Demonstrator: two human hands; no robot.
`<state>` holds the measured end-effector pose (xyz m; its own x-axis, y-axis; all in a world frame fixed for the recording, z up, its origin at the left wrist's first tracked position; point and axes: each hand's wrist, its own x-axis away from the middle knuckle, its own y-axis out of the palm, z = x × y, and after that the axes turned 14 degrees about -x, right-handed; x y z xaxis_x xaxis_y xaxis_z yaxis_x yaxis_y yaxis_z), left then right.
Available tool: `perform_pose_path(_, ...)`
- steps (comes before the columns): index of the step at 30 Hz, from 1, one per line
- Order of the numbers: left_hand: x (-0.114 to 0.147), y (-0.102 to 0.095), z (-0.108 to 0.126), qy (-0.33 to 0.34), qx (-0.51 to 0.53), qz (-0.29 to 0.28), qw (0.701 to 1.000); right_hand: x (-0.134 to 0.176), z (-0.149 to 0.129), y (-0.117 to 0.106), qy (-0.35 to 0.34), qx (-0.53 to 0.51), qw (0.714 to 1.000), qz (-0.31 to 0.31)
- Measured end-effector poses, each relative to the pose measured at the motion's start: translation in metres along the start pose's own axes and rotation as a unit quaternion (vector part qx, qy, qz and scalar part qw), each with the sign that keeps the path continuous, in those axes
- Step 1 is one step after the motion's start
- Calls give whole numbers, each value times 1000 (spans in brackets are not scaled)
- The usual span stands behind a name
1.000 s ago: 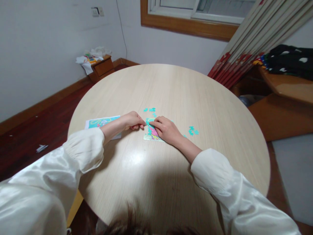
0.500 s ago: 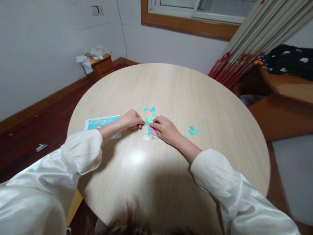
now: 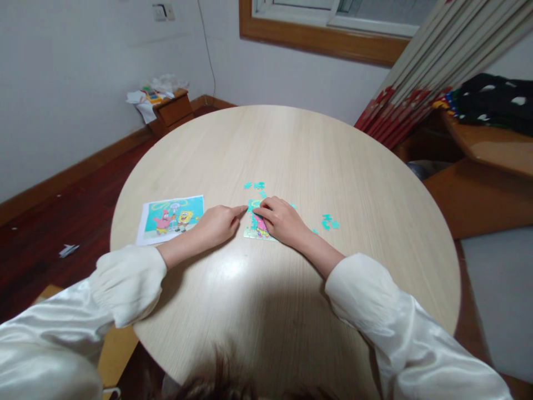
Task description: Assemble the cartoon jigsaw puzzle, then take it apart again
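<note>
A partly assembled jigsaw puzzle [image 3: 253,233] in turquoise, pink and green lies flat near the middle of the round table. My left hand [image 3: 220,222] is at its left side, index fingertip touching the upper left edge and the other fingers curled, holding nothing. Over the puzzle's right part rests my right hand [image 3: 282,219], fingers bent and spread on the pieces, covering much of them. I see nothing gripped in it. To the left, a printed cartoon picture [image 3: 154,211] lies beside my left forearm. Loose turquoise puzzle pieces [image 3: 259,185] sit just beyond the puzzle.
More loose pieces [image 3: 326,222] lie right of my right wrist. The round wooden table [image 3: 312,150] fills the middle. Behind it stand a small cabinet [image 3: 172,111] with papers and a curtain [image 3: 391,105]. A wooden shelf unit [image 3: 470,194] is at the right.
My left hand has gone from a pinch at the puzzle's left edge to a stretched index finger touching it. The left forearm has lowered, uncovering more of the picture. My right hand stays put.
</note>
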<state>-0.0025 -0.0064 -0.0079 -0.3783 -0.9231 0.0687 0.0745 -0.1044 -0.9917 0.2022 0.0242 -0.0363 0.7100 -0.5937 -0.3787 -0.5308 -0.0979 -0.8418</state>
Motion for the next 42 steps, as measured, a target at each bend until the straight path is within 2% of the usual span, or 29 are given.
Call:
perform_pose_path(6, -1, -6, 5, 14, -54, -22, 998, 0, -1, 1, 1, 10, 1000, -2)
perform_pose_path(13, -6, -4, 6, 32, -93, -2, 995, -2, 0, 3, 18, -11, 1000, 4)
perform_pose_path(17, -5, -1, 3, 25, -54, 18, 998, -1, 2, 4, 32, -61, 997, 27)
perform_pose_path(23, -2, 5, 1, -22, 11, 64, 998, 0, 1, 1, 68, -140, 986, 65)
perform_pose_path(30, -4, 6, 7, -70, 68, 93, 991, 0, 0, 2, 75, -161, 982, 69)
perform_pose_path(42, -5, 2, 12, -89, 53, 94, 990, 1, 3, 3, 52, -156, 984, 70)
